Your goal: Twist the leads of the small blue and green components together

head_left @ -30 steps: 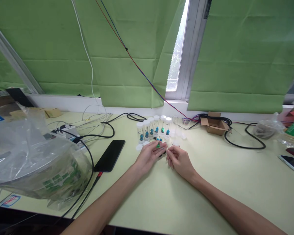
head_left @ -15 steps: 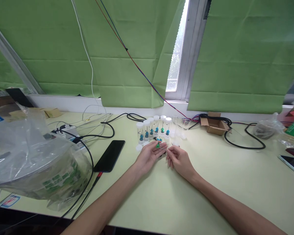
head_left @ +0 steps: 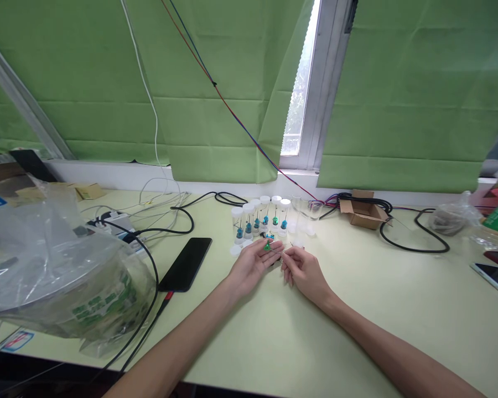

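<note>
My left hand is turned palm up, with a small green piece between its thumb and fingers. A thin stem runs from that piece towards my right hand, whose thumb and fingers are pinched together at the stem's far end. The tips of both hands nearly meet. Just beyond them stand several clear vials with white caps, holding blue pieces on thin dark stems. One vial holds a green piece. Small blue and black parts lie between the vials and my left hand.
A black phone lies left of my hands, near a large bagged tub and cables. Clear empty-looking vials stand behind my right hand. Further right are a small open cardboard box, a black cable and another phone.
Both hands stay almost in the same place. The green piece has turned slightly between the fingers of my left hand.
</note>
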Available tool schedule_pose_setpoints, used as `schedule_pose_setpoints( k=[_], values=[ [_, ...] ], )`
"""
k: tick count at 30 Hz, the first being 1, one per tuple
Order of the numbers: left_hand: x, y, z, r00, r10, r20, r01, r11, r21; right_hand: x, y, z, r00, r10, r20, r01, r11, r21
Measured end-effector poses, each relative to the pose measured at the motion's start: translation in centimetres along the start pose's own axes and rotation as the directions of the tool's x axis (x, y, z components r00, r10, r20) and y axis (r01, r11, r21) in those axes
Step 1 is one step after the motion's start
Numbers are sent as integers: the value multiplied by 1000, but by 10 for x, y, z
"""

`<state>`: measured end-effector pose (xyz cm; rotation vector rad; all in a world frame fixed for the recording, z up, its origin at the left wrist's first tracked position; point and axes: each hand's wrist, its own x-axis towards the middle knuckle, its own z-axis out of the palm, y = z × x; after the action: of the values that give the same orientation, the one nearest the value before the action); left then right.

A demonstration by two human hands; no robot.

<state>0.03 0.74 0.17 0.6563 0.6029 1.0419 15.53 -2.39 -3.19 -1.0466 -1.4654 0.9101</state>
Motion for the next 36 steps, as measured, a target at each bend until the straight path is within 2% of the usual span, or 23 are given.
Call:
schedule_pose_setpoints(
  k=[27,36],
  values=[
    [1,-1,0,1000,-4,-3,4,1000,-16,2,2,1,1000,-17,4,16,994,112],
    [1,-1,-1,999,42,0,-42,999,14,1,2,0,998,-42,-37,47,992,121]
  ],
)
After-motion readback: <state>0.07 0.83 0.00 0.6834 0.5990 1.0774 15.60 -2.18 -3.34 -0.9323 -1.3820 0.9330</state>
